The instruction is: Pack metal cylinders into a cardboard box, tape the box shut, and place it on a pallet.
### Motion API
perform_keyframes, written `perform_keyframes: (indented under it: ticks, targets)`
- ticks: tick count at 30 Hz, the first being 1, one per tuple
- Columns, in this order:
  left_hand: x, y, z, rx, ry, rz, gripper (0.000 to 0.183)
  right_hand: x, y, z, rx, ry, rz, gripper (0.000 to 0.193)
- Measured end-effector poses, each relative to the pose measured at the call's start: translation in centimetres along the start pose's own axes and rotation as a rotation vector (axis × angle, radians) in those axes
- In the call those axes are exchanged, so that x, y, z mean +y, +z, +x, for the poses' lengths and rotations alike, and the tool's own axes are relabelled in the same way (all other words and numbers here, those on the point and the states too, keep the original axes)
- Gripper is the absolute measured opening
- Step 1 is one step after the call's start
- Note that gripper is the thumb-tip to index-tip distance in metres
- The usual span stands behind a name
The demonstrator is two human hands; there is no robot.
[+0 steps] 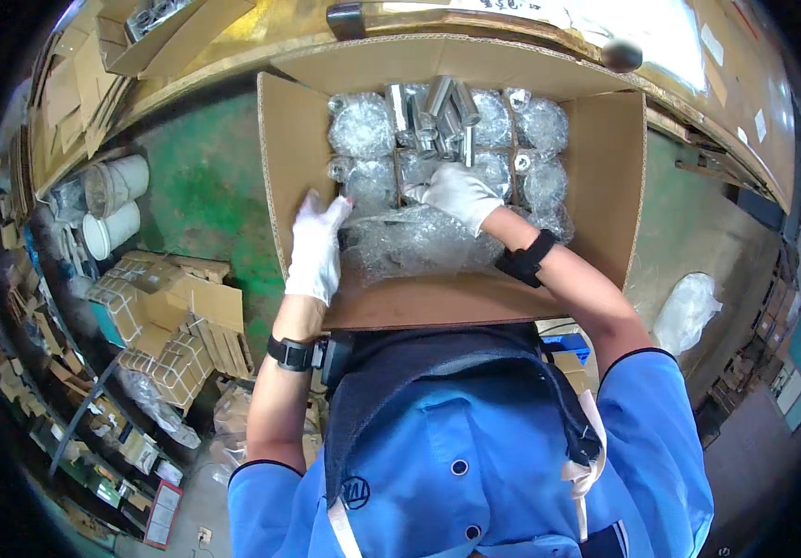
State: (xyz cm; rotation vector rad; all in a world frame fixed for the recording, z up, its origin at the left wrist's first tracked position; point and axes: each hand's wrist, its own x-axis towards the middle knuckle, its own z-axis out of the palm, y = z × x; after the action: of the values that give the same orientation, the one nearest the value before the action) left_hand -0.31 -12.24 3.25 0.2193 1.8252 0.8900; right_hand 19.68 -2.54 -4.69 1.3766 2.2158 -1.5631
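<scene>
The person bends over an open cardboard box (300,149). The left hand (316,244), in a white glove, lies flat with fingers released on the bubble wrap sheet (419,244) near the box's left wall. The right hand (461,193) is curled, grasping the sheet at the box's middle. Wrapped bundles (361,126) and bare metal tubes (442,110) fill the far side; little free room remains.
</scene>
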Motion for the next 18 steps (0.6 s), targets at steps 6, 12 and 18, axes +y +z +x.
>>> perform_keyframes:
  ticks: [6, 12, 18]
  targets:
    - [-1.5, 0.3, -1.9, -0.221, -0.467, -0.686, 0.064, -2.6, -1.7, -2.9, 0.32, -0.031, -0.084, 0.038]
    - [-6.2, 0.9, 2.3, -0.353, -0.238, -0.522, 0.04, -6.5, -1.2, -4.3, 0.381, -0.723, -0.515, 0.038]
    - [3.1, 2.7, -0.4, 0.011, 0.474, 0.091, 0.028, -3.9, -7.7, 1.4, 0.44, 0.097, -0.436, 0.057]
